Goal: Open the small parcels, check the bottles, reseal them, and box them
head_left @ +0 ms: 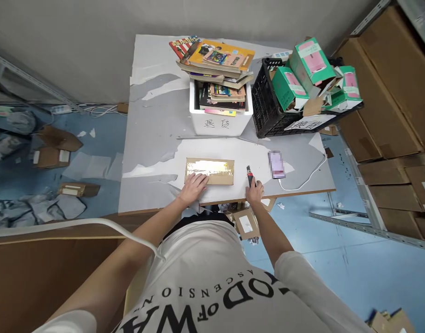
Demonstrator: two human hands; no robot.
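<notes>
In the head view, your left hand (194, 188) lay on the cardboard box (217, 172), released rather than gripping; your right hand (255, 190) grasped the cutter (249, 175) near the front edge of the table (148, 134); the box lay before the white bin (217, 123), left of the cutter and phone (276, 164).

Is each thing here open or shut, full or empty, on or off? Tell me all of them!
Small cardboard box: shut, shiny tape on top, under the left hand
Utility knife: in the right hand; blade too small to tell
Phone: screen lit, cable attached
White bin: full, books piled above its rim
Black crate: full of green boxes
</notes>
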